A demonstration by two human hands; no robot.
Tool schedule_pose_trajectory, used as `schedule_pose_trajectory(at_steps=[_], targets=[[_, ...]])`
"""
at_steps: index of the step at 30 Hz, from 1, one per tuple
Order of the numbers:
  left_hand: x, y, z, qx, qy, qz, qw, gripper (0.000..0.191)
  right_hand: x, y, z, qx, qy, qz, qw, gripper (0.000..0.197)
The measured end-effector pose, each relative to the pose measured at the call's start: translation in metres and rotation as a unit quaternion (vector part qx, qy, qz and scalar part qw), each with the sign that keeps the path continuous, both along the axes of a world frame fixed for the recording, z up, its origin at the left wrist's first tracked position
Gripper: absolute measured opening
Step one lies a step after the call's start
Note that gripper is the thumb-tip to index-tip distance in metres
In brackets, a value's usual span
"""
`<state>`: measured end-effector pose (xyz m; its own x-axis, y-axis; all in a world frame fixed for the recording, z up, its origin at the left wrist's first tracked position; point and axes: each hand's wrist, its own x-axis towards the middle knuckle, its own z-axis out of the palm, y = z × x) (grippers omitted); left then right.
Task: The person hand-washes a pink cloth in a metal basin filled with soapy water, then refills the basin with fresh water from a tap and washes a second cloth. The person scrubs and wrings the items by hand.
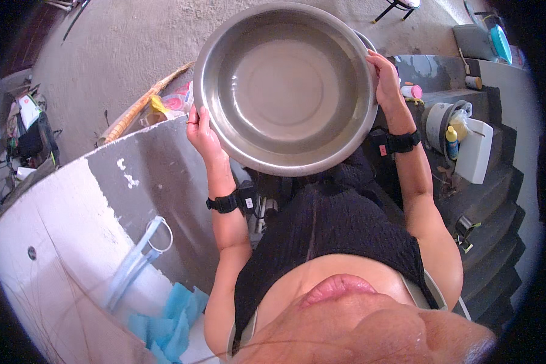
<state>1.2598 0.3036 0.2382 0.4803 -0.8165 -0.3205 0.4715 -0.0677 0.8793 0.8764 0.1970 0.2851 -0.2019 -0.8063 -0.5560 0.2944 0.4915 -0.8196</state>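
A wide, round stainless steel basin is held up in front of me at the top middle, its inside facing the camera. My left hand grips its lower left rim, thumb on the inner side and fingers behind. At the upper right, my right hand holds the opposite side of the rim, its fingers partly hidden behind the metal. Nothing solid shows in the basin; whether it has water in it I cannot tell. Part of another metal rim shows behind it at the upper right.
A low painted wall stands at the left, with a blue cloth and a blue strap by it. Steps run down the right side, with a bucket, a yellow bottle and a white container.
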Motion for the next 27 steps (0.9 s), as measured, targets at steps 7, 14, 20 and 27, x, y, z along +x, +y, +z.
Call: schedule_pose_trajectory(at_steps=[7, 14, 20, 27], targets=[[0.020, -0.090, 0.013, 0.015, 0.009, -0.001, 1.000, 0.030, 0.021, -0.087, 0.004, -0.005, -0.045, 0.021, 0.999, 0.038], [0.031, -0.184, 0.047, 0.005, -0.032, 0.009, 0.999, 0.030, 0.034, -0.182, 0.032, -0.030, 0.008, -0.031, 0.999, 0.044], [0.042, -0.257, 0.069, -0.012, 0.000, -0.031, 0.999, 0.026, 0.038, -0.244, 0.081, -0.028, 0.002, -0.042, 0.999, 0.045], [0.019, -0.355, 0.098, -0.028, -0.044, -0.096, 0.994, 0.027, 0.001, -0.298, 0.117, -0.027, 0.000, -0.104, 0.994, 0.044]])
